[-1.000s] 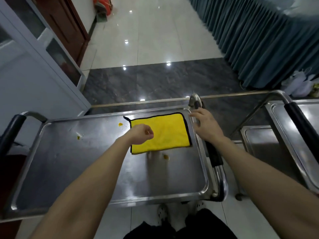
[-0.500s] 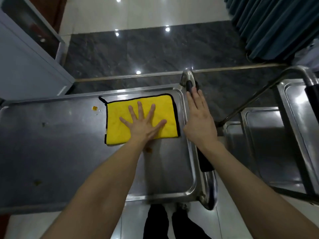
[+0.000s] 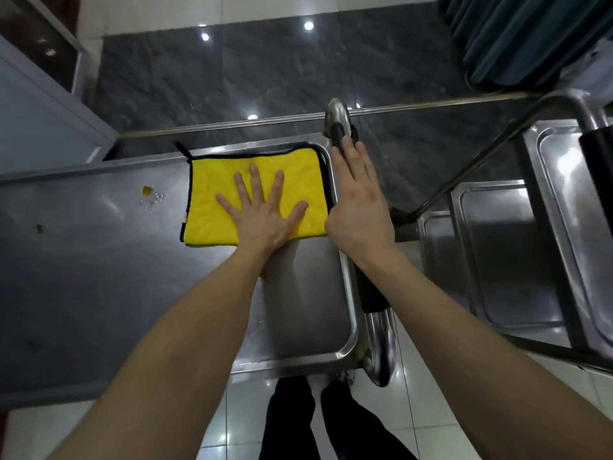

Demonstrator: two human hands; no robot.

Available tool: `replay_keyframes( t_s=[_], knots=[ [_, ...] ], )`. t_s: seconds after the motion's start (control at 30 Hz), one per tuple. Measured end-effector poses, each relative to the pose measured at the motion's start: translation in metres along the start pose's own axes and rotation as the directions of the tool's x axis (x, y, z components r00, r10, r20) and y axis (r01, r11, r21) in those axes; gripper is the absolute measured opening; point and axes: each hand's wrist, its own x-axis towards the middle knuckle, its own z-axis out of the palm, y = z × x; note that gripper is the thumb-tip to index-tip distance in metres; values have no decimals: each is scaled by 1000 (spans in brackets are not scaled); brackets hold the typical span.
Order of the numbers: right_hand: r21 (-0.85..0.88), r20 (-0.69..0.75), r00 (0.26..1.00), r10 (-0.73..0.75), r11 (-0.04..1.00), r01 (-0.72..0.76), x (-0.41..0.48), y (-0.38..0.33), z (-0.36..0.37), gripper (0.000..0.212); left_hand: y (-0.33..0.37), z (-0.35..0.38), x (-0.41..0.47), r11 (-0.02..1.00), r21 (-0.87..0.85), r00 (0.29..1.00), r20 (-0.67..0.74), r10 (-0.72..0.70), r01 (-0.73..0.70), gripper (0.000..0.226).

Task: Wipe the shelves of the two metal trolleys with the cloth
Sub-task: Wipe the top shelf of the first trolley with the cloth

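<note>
A yellow cloth (image 3: 215, 197) with a black hem lies flat in the far right corner of the near trolley's top shelf (image 3: 99, 293). My left hand (image 3: 262, 210) presses on the cloth with its fingers spread straight. My right hand (image 3: 358, 200) rests flat with straight fingers on the black-gripped handle (image 3: 371, 293) along the trolley's right end. The second metal trolley (image 3: 517, 260) stands to the right, with its shelves in view.
Yellow crumbs and droplets (image 3: 147, 194) and small dark specks (image 3: 39, 229) lie on the shelf left of the cloth. A blue-grey cabinet (image 3: 39, 121) stands at the far left and a teal curtain (image 3: 530, 34) at the far right. My legs (image 3: 298, 423) are below the shelf edge.
My left hand went from a loose fist above the cloth to a flat, spread palm pressing on it. My right hand's fingers straightened along the handle. The view tilted downward.
</note>
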Motion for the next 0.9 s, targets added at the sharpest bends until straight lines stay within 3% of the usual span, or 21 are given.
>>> replay_keyframes(
  t_s=[0.33, 0.5, 0.57, 0.77, 0.9],
  knots=[
    [2, 104, 994, -20, 1000, 19, 4, -3, -11, 84, -11, 29, -132, 999, 40, 997, 72, 9, -12, 92],
    [-87, 154, 982, 112, 991, -100, -24, 0, -12, 100, -13, 25, -133, 1000, 30, 996, 95, 4, -7, 92],
    [-33, 174, 971, 166, 986, -163, -37, 4, -8, 104, -15, 30, -135, 999, 32, 997, 81, 11, -13, 92],
    [62, 137, 972, 193, 977, -203, -37, 7, -2, 112, -17, 48, -138, 1000, -13, 1000, -26, 16, -16, 93],
    [81, 117, 977, 179, 979, -189, -39, 11, 1, 114, -9, 36, -75, 999, -35, 999, -26, -34, 33, 99]
  ],
)
